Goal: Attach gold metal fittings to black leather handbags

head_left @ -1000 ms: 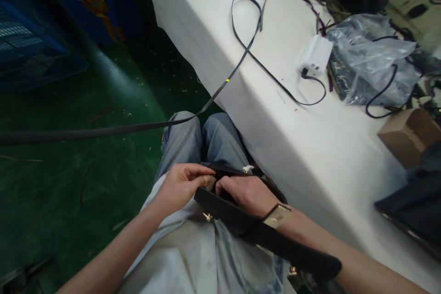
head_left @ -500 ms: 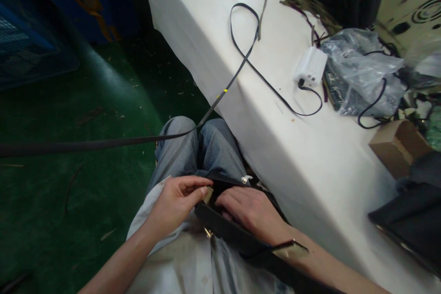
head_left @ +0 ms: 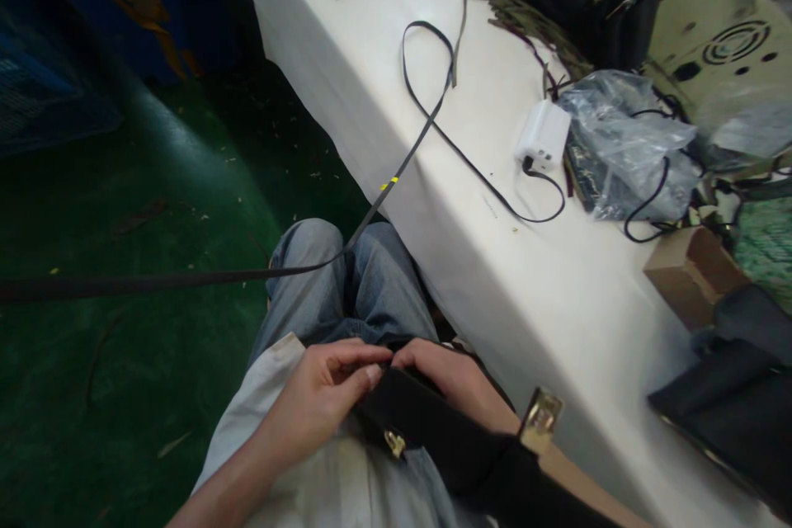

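Note:
A black bag [head_left: 426, 421] with gold-coloured metal fittings lies across my lap. One gold clasp [head_left: 394, 443] sits on its near side, and a larger gold fitting [head_left: 541, 419] stands up further right, over my right forearm. My left hand [head_left: 327, 384] pinches the bag's left end between thumb and fingers. My right hand [head_left: 449, 375] reaches behind the near panel, its fingertips meeting the left hand's at the edge. Most of the right fingers are hidden by the bag.
A white-covered table [head_left: 525, 289] runs beside my knees. On it lie a white power adapter [head_left: 543, 134], a plastic bag [head_left: 628, 140], an open cardboard box [head_left: 693, 272], a black leather piece [head_left: 730, 404] and dark strips [head_left: 538, 25]. A flat cable [head_left: 204, 276] crosses above my knees.
The bag's near panel has tipped up and now covers more of my right hand. My hands have come closer together, and the larger gold fitting has swung upright. The view has shifted slightly.

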Tool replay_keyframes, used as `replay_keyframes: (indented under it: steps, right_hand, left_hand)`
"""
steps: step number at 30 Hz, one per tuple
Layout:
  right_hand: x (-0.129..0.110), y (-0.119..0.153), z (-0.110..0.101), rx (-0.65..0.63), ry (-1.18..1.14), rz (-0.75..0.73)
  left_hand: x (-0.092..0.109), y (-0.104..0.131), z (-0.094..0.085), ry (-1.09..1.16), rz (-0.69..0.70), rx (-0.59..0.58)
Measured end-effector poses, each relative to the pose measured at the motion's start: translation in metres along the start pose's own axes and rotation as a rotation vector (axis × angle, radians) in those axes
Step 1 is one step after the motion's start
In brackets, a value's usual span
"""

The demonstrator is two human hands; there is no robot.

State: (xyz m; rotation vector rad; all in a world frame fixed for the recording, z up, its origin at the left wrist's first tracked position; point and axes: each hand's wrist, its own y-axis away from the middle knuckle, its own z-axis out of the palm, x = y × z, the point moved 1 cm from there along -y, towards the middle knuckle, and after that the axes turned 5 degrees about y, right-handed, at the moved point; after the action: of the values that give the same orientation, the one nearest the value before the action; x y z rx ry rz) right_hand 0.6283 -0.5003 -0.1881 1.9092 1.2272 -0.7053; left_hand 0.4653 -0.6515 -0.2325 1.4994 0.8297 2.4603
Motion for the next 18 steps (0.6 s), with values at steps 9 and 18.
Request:
replay_keyframes:
  steps: [9, 18]
  right_hand:
    - [-0.026, 0.006, 0.002, -0.001, 0.145, -0.062]
    - [-0.019, 0.002, -0.012, 0.038, 0.148, 0.025]
  left_hand:
    - [0.030, 0.038, 0.006, -0.264, -0.092, 0.048]
    - [-0.035, 0.046, 0.035, -0.778, 0.119, 0.143]
